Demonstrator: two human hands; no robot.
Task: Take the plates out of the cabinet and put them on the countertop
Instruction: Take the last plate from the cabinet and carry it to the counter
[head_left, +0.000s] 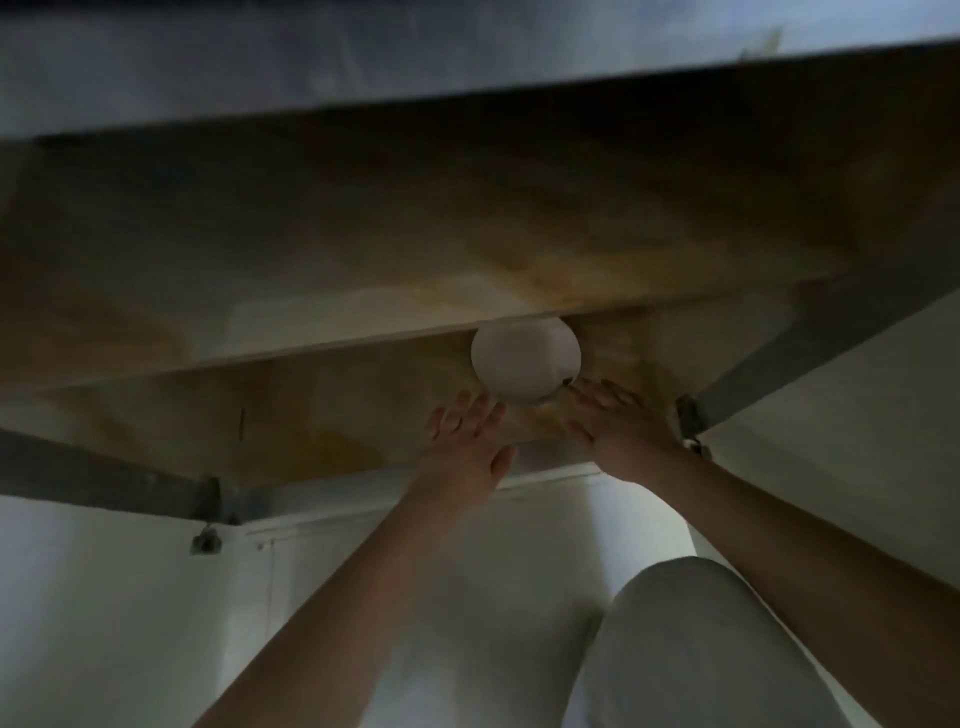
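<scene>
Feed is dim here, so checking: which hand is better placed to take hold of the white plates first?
Right, probably. The right hand has open fingertips at the plates lower rim; the left hand, also open, sits slightly short of it.

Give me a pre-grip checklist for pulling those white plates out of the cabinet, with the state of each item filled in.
1. Cabinet open, plates reachable: ok.
2. Left hand open and near the rim: ok, not yet touching.
3. Right hand open at the rim: ok; contact cannot tell.
4. Clearance under the shelf above the stack: cannot tell, its top is hidden.
5. Number of plates: cannot tell, blurred.
6. Free countertop spot: cannot tell, out of view.
</scene>
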